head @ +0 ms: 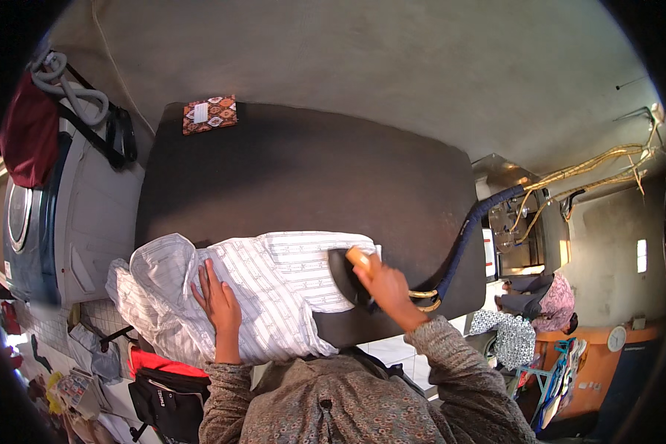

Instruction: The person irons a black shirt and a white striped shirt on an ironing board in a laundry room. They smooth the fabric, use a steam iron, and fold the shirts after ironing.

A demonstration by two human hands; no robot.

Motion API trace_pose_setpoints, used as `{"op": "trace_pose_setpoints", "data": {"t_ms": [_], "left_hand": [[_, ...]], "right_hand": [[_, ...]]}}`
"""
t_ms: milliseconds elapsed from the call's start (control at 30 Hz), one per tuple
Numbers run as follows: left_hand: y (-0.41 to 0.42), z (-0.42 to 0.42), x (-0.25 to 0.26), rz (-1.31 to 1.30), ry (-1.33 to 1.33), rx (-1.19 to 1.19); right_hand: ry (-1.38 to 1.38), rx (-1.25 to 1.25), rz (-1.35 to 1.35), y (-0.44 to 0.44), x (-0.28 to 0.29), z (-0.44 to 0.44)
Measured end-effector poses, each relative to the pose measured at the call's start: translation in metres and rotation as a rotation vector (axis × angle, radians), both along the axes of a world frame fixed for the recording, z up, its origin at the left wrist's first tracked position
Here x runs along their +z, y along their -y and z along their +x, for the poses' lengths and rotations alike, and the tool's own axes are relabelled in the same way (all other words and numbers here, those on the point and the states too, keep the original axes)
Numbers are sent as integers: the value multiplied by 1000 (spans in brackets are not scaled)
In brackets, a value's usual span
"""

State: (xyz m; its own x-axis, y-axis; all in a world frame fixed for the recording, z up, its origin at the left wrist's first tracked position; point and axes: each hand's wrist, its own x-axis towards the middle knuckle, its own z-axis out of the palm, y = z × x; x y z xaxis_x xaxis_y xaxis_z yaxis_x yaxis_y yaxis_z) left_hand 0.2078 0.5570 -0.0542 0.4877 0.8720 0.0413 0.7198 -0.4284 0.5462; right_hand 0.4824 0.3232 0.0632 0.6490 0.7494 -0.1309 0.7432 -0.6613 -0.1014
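A white striped shirt (255,288) with a small star pattern lies along the near edge of a dark padded ironing table (311,172). Its left part is bunched and hangs over the edge. My left hand (218,302) rests flat on the fabric, fingers spread. With my right hand (387,283) I grip the orange-brown handle of a steam iron (341,280). The iron's dark body sits on the sleeve at the right; its soleplate is hidden. From its rear, gold hoses run into a navy-wrapped hose (463,238).
A patterned booklet (210,115) lies at the table's far left corner. Washing machines (30,238) stand at the left, a maroon cloth (30,130) on top. A black bag (169,408) is below left. At right are a steel boiler unit (519,222), a seated person (552,299) and hanging clothes (563,383).
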Motion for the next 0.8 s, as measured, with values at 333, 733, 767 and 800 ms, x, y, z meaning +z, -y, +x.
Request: {"op": "trace_pose_setpoints", "data": {"t_ms": [333, 733, 767, 800], "left_hand": [[-22, 76, 22, 296, 30, -320], [36, 55, 200, 75, 157, -819], [62, 43, 224, 149, 115, -825], [88, 32, 248, 193, 64, -825]], "right_hand": [[33, -434, 84, 21, -18, 96], [491, -107, 358, 89, 0, 144], [299, -15, 415, 70, 2, 132], [107, 79, 458, 52, 2, 122]]}}
